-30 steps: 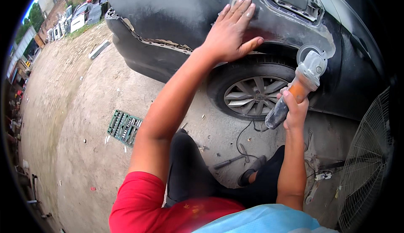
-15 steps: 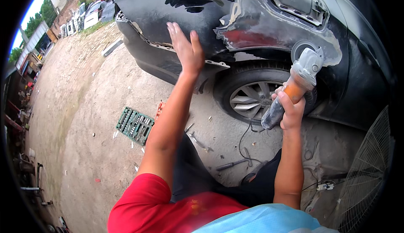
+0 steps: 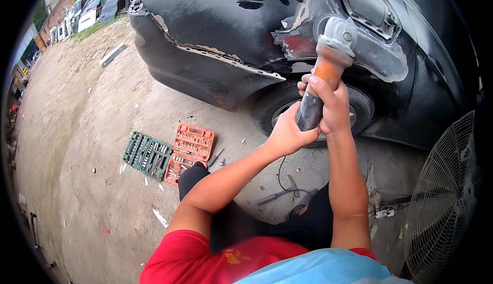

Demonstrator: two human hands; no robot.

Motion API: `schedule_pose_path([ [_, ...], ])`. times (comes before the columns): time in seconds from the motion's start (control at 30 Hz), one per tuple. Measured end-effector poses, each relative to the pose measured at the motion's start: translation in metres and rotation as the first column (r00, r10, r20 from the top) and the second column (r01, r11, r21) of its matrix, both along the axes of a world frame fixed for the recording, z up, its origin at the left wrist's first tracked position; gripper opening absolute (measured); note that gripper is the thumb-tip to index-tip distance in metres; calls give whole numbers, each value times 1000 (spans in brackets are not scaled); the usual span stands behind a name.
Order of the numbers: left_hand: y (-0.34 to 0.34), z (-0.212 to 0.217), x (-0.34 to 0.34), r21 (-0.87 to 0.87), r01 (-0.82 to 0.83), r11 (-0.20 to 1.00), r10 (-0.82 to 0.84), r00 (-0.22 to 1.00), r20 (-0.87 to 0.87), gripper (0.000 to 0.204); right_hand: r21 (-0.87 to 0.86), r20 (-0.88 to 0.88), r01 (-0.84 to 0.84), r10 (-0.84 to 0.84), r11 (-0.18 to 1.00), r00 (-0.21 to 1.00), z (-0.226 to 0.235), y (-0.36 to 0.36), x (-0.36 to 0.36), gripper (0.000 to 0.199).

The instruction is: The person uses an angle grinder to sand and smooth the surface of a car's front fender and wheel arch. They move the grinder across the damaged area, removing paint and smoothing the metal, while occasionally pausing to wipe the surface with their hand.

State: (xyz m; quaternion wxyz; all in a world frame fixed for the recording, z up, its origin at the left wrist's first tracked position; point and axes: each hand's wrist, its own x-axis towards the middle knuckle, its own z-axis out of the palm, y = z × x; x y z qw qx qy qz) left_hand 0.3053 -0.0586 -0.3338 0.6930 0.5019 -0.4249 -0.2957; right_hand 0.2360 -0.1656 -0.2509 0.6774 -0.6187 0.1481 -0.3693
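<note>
Both my hands hold a dusty angle grinder with an orange band round its body. My right hand is wrapped round the middle of its body, and my left hand is closed on the dark rear end. The round disc at its head lies over the scraped, partly sanded patch on the dark car's rear side panel; whether it touches the metal I cannot tell. Below the grinder sits the rear wheel, partly hidden by my hands. A thin black cord hangs beneath the tool.
A green socket set case and an orange one lie open on the dusty ground to the left. Near my feet is a hammer. At the right stands a large wire-caged fan. The bumper has an uneven gap along its top edge.
My left hand has come down from beside the panel and taken hold of the grinder's rear end. The grinder, in my right hand, has moved left and up across the panel.
</note>
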Motion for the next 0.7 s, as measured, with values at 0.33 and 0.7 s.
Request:
schedule_pose_path([
  [0.33, 20, 13, 54, -178, 132, 975, -166, 967, -192, 52, 101, -3, -38, 39, 994, 999, 32, 23, 60, 51],
  [0.7, 27, 46, 77, -258, 170, 951, -225, 954, -198, 59, 62, -85, -48, 54, 997, 995, 65, 28, 80, 44],
])
